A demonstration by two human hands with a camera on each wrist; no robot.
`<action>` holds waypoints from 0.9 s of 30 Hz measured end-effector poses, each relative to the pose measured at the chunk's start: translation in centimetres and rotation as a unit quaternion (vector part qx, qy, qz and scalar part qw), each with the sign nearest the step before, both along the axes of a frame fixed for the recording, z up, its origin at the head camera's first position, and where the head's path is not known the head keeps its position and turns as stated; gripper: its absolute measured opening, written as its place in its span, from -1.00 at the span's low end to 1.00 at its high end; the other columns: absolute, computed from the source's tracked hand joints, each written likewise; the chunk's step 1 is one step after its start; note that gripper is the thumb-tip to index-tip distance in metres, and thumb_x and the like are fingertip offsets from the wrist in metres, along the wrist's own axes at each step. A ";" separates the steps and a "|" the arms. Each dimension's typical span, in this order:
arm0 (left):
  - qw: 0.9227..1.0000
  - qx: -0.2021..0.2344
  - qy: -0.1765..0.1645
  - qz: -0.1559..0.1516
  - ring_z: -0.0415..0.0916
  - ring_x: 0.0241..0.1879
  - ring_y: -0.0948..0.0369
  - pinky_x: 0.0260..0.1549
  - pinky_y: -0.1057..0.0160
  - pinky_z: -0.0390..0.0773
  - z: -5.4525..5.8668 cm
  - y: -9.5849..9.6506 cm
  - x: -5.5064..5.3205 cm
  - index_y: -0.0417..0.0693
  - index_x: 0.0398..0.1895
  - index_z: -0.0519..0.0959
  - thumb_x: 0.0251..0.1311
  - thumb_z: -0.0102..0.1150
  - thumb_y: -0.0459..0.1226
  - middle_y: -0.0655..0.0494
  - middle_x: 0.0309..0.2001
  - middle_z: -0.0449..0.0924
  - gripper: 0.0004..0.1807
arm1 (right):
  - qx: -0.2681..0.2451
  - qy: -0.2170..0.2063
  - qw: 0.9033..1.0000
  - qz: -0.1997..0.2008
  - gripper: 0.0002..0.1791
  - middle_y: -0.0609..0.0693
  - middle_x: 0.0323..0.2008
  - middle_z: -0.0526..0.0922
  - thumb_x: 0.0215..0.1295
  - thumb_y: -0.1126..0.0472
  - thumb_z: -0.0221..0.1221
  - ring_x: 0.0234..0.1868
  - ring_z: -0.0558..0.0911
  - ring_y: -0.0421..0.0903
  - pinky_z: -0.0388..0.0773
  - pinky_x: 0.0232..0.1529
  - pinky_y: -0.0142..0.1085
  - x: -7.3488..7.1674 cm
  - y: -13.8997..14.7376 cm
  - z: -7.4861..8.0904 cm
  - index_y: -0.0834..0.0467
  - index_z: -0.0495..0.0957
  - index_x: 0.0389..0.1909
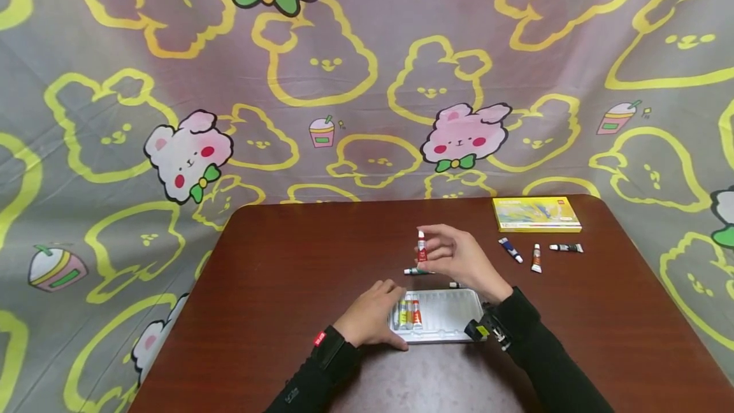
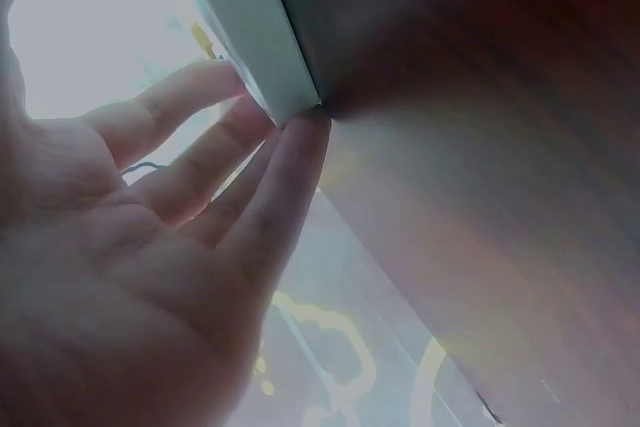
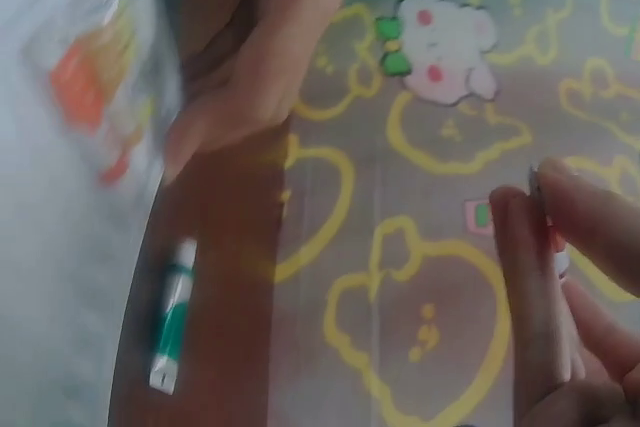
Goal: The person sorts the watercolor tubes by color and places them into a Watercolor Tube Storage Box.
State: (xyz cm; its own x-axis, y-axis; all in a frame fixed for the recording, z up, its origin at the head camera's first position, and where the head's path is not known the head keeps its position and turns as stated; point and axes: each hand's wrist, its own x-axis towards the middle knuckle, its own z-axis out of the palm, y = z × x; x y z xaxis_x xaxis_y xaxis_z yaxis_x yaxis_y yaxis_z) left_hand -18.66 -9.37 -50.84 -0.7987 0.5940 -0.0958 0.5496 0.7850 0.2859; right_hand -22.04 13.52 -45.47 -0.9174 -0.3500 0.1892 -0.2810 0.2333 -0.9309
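My right hand (image 1: 461, 260) pinches a red paint tube (image 1: 422, 246) between thumb and fingertips, above the table behind the tray. The tube stands upright, white cap on top; in the right wrist view, the fingers mostly hide it. At the left end of a white plastic tray (image 1: 450, 314), my left hand (image 1: 371, 314) grips the edge, with the thumb near the front corner and the fingers (image 2: 285, 167) against the side. Several paint tubes (image 1: 410, 315), yellow and red-orange among them, lie side by side in the tray's left part. The ridged slots to their right hold no tubes.
Behind the tray lie a green paint tube (image 1: 414, 271) and another tube (image 1: 455, 285), mostly hidden. Blue (image 1: 510, 250), orange-brown (image 1: 536, 259) and black (image 1: 566, 248) tubes lie at the right, before a yellow box (image 1: 537, 215). A patterned curtain (image 1: 355, 81) hangs behind the table.
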 end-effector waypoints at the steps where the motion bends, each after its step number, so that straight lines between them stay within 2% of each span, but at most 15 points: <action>1: 1.000 0.001 0.002 0.000 0.34 0.07 0.18 0.07 0.07 0.54 0.0 0.0 0.0 -0.03 0.30 0.42 -0.40 0.56 0.24 0.08 0.14 0.48 0.09 | -0.005 -0.004 1.000 0.002 -0.29 0.16 -0.19 0.69 0.00 0.21 0.46 -0.26 0.71 -0.09 0.70 -0.26 -0.36 0.2 0.0 0.1 0.04 0.46 0.25; 7: 1.000 0.004 0.012 -0.004 0.35 0.06 0.19 0.06 0.10 0.54 -0.2 -0.1 0.0 -0.03 0.29 0.44 -0.43 0.57 0.23 0.10 0.13 0.49 0.09 | -0.019 -0.022 1.000 0.002 -0.27 0.18 -0.17 0.70 -0.02 0.16 0.48 -0.25 0.71 -0.07 0.71 -0.25 -0.35 1.2 -0.1 0.5 0.08 0.46 0.25; 16: 1.000 0.007 0.009 -0.010 0.37 0.05 0.19 0.08 0.11 0.54 0.2 0.1 -0.2 -0.04 0.28 0.45 -0.41 0.57 0.22 0.09 0.12 0.51 0.08 | 0.050 0.050 0.997 -0.028 -0.34 0.05 -0.25 0.71 -0.05 0.19 0.48 -0.32 0.68 -0.20 0.70 -0.29 -0.34 2.4 0.1 -0.4 0.04 0.52 0.17; 21: 1.000 0.005 0.006 -0.005 0.35 0.05 0.19 0.09 0.10 0.54 0.3 0.0 -0.2 -0.04 0.28 0.45 -0.41 0.57 0.22 0.10 0.11 0.50 0.07 | 0.120 0.075 0.990 -0.018 -0.38 0.00 -0.32 0.72 -0.05 0.26 0.47 -0.39 0.66 -0.27 0.69 -0.34 -0.36 3.4 -0.4 -1.7 0.09 0.54 0.12; 27: 1.000 0.001 0.008 -0.014 0.34 0.07 0.18 0.08 0.09 0.54 0.0 0.0 -0.2 -0.04 0.29 0.44 -0.39 0.55 0.24 0.10 0.12 0.50 0.08 | 0.226 0.072 0.971 -0.021 -0.42 -0.03 -0.32 0.72 -0.08 0.27 0.49 -0.39 0.64 -0.26 0.66 -0.37 -0.37 4.9 -1.2 -3.8 0.18 0.56 0.06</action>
